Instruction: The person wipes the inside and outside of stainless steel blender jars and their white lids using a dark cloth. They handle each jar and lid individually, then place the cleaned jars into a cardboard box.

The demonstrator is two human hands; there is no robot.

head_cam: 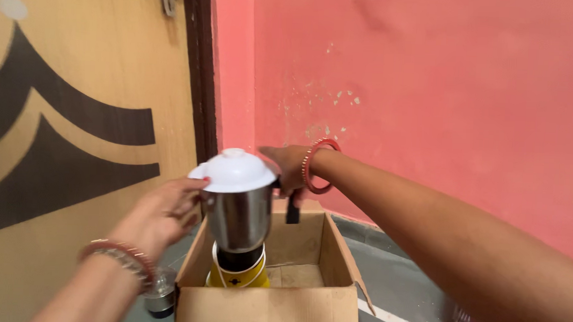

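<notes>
Two hands on one steel mixer jar (pixel 239 218) right now, held up above an open cardboard box (pixel 274 305) on the floor. Left hand (pixel 168 208) pressed against the jar's side just under the white domed lid (pixel 232 170), fingers curled in together around the metal. Right hand (pixel 287 167) round the far side, closed on the black handle (pixel 292 209), red bangle (pixel 318 165) on that wrist; exact fingertip placement hidden behind the jar, so can't tell more than that. Directly below the jar, still down in the box, a yellow mixer base (pixel 239 275) with a white rim, jar bottom sitting right at or just on its top, can't tell whether locked in or already loose. Looks like polished steel, so probably stiff, a bit weighty for its size and pretty slippery on the bare wall, especially with any grease on the palms. Best grab likely the black handle plus a steadying palm on the side, not the lid, since that plastic dome seems just pushed on and could pop off if lifted by it. Also a small clear jar-like thing (pixel 160 291) on the floor beside the box's left corner, close to the left wrist. Wooden door (pixel 76 107) at left, pink wall (pixel 431 90) behind.
</notes>
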